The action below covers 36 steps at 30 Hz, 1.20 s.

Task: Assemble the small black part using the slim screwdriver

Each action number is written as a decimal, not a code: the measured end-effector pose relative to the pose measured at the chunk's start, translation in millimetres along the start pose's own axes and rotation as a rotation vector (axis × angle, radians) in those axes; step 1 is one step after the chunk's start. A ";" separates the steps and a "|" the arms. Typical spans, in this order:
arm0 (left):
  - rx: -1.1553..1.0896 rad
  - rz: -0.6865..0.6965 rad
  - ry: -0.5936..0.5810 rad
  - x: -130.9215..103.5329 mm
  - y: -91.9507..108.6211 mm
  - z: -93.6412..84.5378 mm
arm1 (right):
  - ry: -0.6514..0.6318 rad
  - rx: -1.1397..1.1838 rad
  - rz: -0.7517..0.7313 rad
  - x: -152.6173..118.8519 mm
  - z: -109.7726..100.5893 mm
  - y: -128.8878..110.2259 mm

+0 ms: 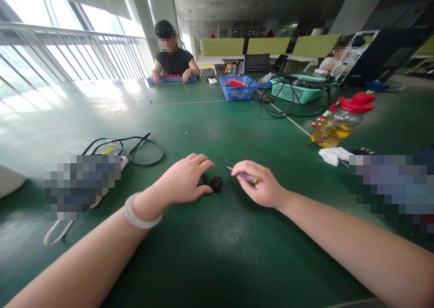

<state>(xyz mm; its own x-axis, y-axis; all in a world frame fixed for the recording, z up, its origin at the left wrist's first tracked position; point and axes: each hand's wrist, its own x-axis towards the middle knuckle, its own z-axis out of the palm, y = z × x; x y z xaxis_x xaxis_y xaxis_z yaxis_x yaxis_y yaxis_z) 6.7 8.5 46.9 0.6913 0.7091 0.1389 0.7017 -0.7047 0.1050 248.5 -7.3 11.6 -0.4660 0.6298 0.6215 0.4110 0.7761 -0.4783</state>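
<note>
My left hand [185, 179], with a pale bangle [142, 214] at the wrist, rests on the green table with thumb and forefinger apart. Just beyond the thumb tip lies a small round black part [216, 183]; whether the thumb touches it I cannot tell. Something dark shows between the fingers, too hidden to name. My right hand [259, 183] is closed around a small screwdriver [248, 177] with a see-through purplish handle. Its thin metal tip points left, above and to the right of the black part, apart from it.
A blurred-out device with a black cable [147, 163] lies left. On the right stands a red-lidded bottle [339, 122] near a white cloth [334, 155]. Farther back are a blue basket [237, 91], a green basket [294, 92] with tangled cables, and a person [174, 57] across the table.
</note>
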 end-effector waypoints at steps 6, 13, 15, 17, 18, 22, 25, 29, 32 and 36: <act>0.269 -0.262 -0.271 -8.2 5.4 -4.8 | -0.007 0.007 0.006 0.3 0.6 1.1; 0.133 -0.444 -0.110 -2.1 30.6 -11.4 | -0.011 0.008 0.009 0.4 0.8 0.8; 0.045 -0.442 -0.037 -0.6 43.4 -9.2 | -0.011 0.011 0.008 0.8 1.3 1.7; 0.052 -0.436 0.014 0.5 54.8 -4.0 | -0.007 0.014 0.005 1.0 1.9 2.6; 0.070 -0.434 0.015 1.0 59.0 -0.8 | -0.003 0.014 0.003 1.1 2.2 2.9; 0.108 -0.425 -0.011 1.8 64.5 9.3 | -0.002 0.009 -0.001 1.4 3.0 1.9; 0.101 -0.423 -0.029 1.9 61.8 12.6 | -0.011 0.007 0.003 1.8 3.1 0.5; 0.108 -0.437 -0.041 2.6 57.9 14.9 | -0.010 0.004 0.006 1.9 2.4 0.1; 0.103 -0.431 -0.033 3.4 56.3 15.5 | -0.004 -0.001 -0.004 1.5 1.7 0.2; 0.106 -0.425 -0.043 3.7 57.2 14.6 | -0.001 -0.009 -0.009 1.2 1.6 0.1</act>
<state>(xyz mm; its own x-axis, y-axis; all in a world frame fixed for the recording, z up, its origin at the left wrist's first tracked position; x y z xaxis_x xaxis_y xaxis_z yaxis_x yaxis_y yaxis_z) 51.9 -28.8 39.1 0.3419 0.9376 0.0640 0.9377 -0.3448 0.0419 246.8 -6.3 11.3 -0.4706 0.6226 0.6252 0.4138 0.7815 -0.4669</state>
